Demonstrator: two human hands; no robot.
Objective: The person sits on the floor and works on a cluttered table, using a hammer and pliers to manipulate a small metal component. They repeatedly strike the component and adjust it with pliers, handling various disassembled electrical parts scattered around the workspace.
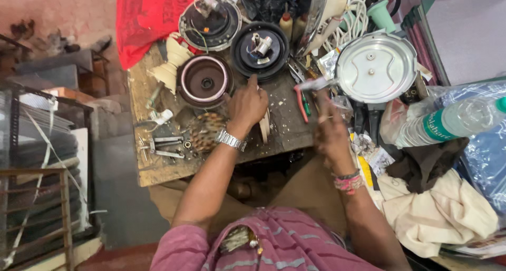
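Scarred wooden workbench point(158, 165) under us, our left hand point(246, 105) with loose, empty fingers touching the round black motor housing point(260, 50), our blurred right hand point(331, 124) pinching a small silvery tube point(313, 84), brown ringed disc point(204, 81) just beside.

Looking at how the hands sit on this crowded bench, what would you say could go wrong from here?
The left hand reaches between the brown round housing and the black round housing; a sleeve or wrist could nudge either. Small metal parts lie near the bench edge and might get swept off. The right hand is blurred, close to the red-handled pliers and the steel lid; it could knock them.
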